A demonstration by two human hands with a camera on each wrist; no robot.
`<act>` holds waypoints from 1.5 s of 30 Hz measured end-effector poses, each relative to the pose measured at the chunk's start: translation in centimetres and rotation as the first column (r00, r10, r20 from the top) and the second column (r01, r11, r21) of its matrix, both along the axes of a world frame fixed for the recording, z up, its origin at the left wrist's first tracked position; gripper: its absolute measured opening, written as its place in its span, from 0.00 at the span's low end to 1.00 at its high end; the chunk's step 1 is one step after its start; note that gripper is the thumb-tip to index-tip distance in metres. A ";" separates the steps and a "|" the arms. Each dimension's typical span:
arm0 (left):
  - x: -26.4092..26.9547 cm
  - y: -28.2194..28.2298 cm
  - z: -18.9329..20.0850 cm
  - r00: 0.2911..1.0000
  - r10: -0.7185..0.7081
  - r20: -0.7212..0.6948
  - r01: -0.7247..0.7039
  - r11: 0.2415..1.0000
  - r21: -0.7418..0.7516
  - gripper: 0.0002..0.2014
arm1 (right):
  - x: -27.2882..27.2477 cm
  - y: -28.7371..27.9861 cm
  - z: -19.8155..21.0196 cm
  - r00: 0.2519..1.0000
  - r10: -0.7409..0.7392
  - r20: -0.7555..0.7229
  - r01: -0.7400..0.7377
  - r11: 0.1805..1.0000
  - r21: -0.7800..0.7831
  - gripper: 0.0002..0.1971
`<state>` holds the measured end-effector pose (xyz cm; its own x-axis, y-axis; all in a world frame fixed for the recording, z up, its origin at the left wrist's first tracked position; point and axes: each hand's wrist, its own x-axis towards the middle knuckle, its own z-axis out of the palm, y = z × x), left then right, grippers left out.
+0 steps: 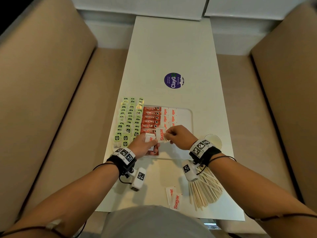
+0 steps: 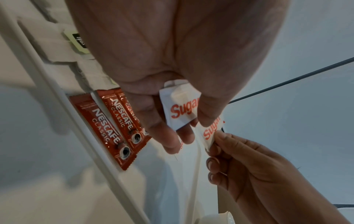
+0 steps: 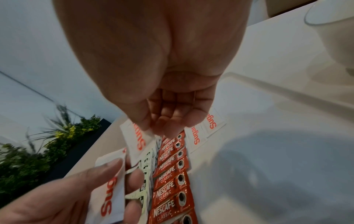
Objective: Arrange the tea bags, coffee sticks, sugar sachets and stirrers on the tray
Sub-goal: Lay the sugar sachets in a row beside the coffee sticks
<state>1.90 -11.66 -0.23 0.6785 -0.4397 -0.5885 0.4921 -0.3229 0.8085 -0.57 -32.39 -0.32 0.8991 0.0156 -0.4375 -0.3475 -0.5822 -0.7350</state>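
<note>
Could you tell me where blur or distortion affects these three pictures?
Head view: wide-angle bends the table edges, sugar sachet print sharp. Left wrist view: left hand looms blurred, coffee sticks crisp. Right wrist view: right hand soft, glass blurred.

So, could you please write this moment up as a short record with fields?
left hand: holds sugar sachets
right hand: pinches one sugar sachet
tray: tea bags left, coffee sticks middle, sugar rows right
off tray: two sugar sachets, stirrers, on table
glass: right of tray
</note>
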 end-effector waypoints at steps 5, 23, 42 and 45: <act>0.2 0.5 -0.2 1.000 -0.007 -0.017 0.007 1.000 0.013 0.04 | 0.5 -1.2 -2.2 0.985 -0.155 -0.069 0.149 0.985 -0.092 0.18; 0.2 1.4 -1.6 0.996 0.063 -0.070 -0.058 0.996 0.069 0.11 | 2.0 0.5 -6.6 0.930 -0.270 -0.248 0.211 0.948 -0.240 0.10; 0.2 2.1 -2.4 0.997 0.052 -0.061 -0.049 0.998 0.047 0.08 | 1.5 1.0 -4.7 0.936 -0.293 -0.195 0.242 0.938 -0.247 0.12; 0.4 2.1 -2.6 0.996 0.058 -0.065 -0.055 0.998 0.043 0.09 | 1.6 1.3 -4.2 0.961 -0.224 -0.160 0.180 0.951 -0.250 0.19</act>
<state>2.30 -9.57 -2.83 0.6608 -0.3758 -0.6497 0.5623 -0.3255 0.7602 1.03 -31.09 -4.50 0.7760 -0.2790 -0.5656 -0.5919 -0.6317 -0.5006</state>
